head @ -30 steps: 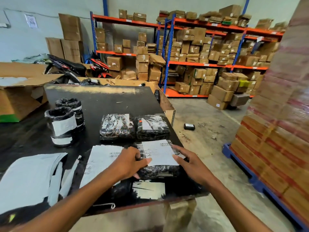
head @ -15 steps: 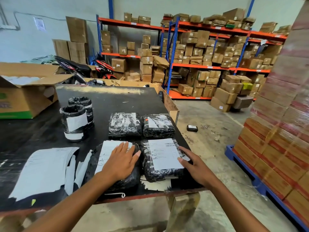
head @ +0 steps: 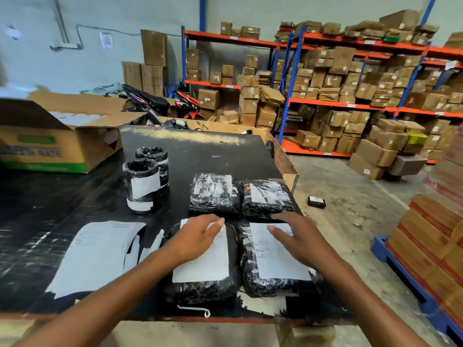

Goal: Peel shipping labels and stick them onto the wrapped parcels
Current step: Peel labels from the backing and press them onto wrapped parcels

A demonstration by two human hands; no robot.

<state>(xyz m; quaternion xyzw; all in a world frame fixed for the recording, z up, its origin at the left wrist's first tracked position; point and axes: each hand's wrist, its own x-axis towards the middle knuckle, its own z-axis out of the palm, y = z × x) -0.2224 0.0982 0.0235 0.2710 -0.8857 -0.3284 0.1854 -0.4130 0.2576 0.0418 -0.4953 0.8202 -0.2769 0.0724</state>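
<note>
Left hand: the left hand (head: 198,237) lies flat, palm down, fingers spread, on the white label (head: 203,261) of the near left parcel (head: 200,286) — the grip is loose and holds nothing.
Right hand: the right hand (head: 298,236) hovers or rests flat over the far end of the near right parcel (head: 276,281), fingers spread, nothing held; whether the palm touches the label I cannot tell.
Near right label: a white sheet (head: 278,261) runs along the top of that parcel, its print too blurred to read.
Near parcels: both are wrapped in black film and lie side by side, just beside each other, at the front edge of the counter (head: 213,151).
Far parcels: two smaller black-wrapped packs, the far left pack (head: 214,194) and the far right pack (head: 266,197), lie just beyond the hands, each with a pale label under shiny film.
Rolls: two black-wrapped upright rolls, the front roll (head: 141,187) and the back roll (head: 154,156), stand left of the packs, touching or nearly so; white labels band the front one.
Loose sheets: a pile of white papers (head: 97,254) lies left of the near left parcel, with narrow strips (head: 140,249) between.
Carton: an open cardboard box (head: 57,141) sits at the far left of the counter.
Floor: a small black item (head: 316,202) lies on the concrete — right of the counter.
</note>
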